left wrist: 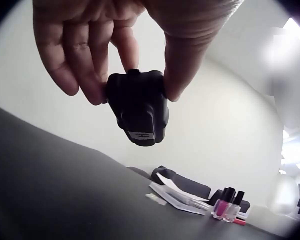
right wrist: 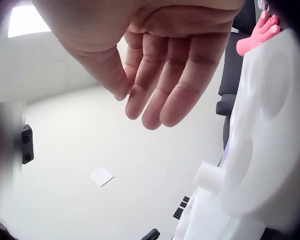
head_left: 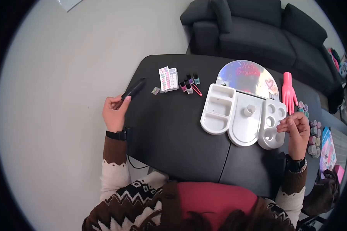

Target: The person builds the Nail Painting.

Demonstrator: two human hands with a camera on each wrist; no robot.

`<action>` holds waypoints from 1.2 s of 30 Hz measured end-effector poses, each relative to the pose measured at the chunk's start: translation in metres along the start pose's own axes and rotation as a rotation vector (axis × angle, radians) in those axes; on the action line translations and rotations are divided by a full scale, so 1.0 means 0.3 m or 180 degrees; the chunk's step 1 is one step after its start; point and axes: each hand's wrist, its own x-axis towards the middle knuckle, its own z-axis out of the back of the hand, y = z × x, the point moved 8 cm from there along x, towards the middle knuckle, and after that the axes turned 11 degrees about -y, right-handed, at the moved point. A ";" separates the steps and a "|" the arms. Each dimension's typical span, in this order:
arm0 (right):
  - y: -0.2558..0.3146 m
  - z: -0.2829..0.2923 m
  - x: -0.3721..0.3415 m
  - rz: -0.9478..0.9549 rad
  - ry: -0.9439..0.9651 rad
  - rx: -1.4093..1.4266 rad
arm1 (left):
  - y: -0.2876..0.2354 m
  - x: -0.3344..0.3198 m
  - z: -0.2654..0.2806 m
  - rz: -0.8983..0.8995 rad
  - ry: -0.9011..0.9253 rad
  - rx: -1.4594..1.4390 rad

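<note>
My left hand [head_left: 115,112] pinches a slim black handheld device [head_left: 135,88] between thumb and fingers, past the table's left edge. Seen from its end in the left wrist view, the black device [left wrist: 140,107] has a small pale label at its tip. My right hand [head_left: 298,133] hovers over the right section of a white plastic organizer [head_left: 247,133], fingers loosely bent and holding nothing. The organizer has open compartments at left, a short upright cup [head_left: 250,111] in the middle and round holes at right. Its half-round mirror lid [head_left: 245,75] stands behind.
Sticker sheets [head_left: 165,80], several nail polish bottles [head_left: 189,85] and pink tweezers [head_left: 197,90] lie on the black table [head_left: 169,127]. A pink model hand [head_left: 287,92] is beyond the organizer. Small jars [head_left: 313,140] and a blue package [head_left: 327,150] are at right.
</note>
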 end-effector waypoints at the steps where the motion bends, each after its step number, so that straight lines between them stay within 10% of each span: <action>1: -0.010 -0.001 -0.002 -0.0018 -0.0120 -0.0085 | 0.040 0.031 0.057 0.0010 -0.0236 0.0368; 20: -0.043 0.017 0.014 -0.0627 -0.0107 0.0302 | 0.194 0.028 0.070 -0.0454 0.0561 0.2338; 24: -0.048 0.043 0.031 -0.0717 -0.0284 0.0842 | -0.101 -0.067 -0.119 -0.0477 0.0206 0.1056; 29: -0.073 0.054 0.020 -0.0696 -0.0673 0.1061 | -0.223 -0.219 -0.465 0.0559 0.1401 -0.0987; 36: -0.148 0.148 0.024 -0.0654 -0.1287 0.1224 | -0.206 -0.373 -0.764 0.1243 0.1290 -0.1572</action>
